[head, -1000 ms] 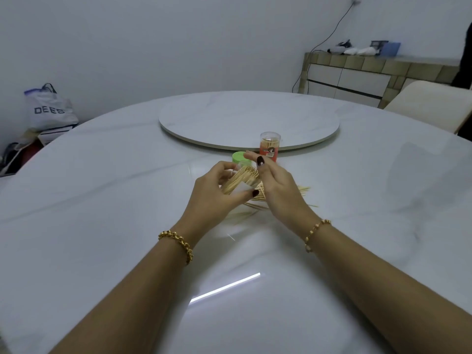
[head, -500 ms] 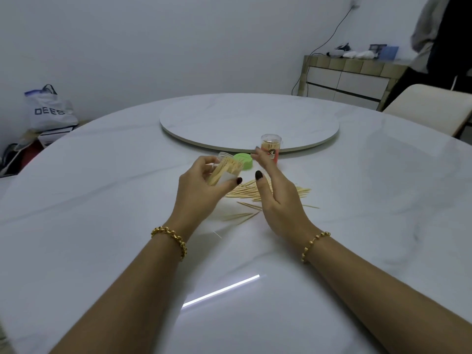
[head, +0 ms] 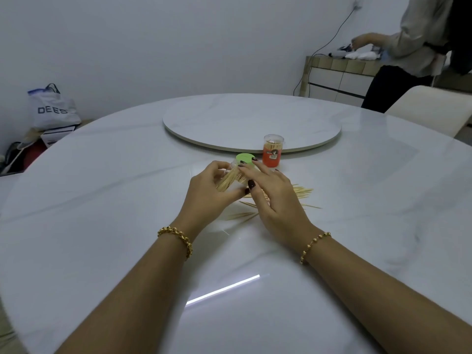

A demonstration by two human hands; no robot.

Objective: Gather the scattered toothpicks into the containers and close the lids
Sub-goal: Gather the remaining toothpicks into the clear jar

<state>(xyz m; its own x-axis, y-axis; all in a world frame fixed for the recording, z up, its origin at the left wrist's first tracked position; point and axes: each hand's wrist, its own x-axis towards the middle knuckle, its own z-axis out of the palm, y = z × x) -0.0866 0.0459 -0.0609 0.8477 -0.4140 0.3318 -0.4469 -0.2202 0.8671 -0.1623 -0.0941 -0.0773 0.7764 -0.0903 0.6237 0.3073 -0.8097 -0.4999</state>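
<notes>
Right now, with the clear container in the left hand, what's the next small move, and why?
Probably send the right hand down to pinch more of the loose toothpicks on the table. The left hand holds the clear container tilted and part full, many picks are not yet gathered, and the green lid lies off.

Printed bag [head: 52,108]; cream chair [head: 431,111]

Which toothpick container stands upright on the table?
The red-labelled container beside the turntable; the clear container is held tilted in the left hand.
</notes>
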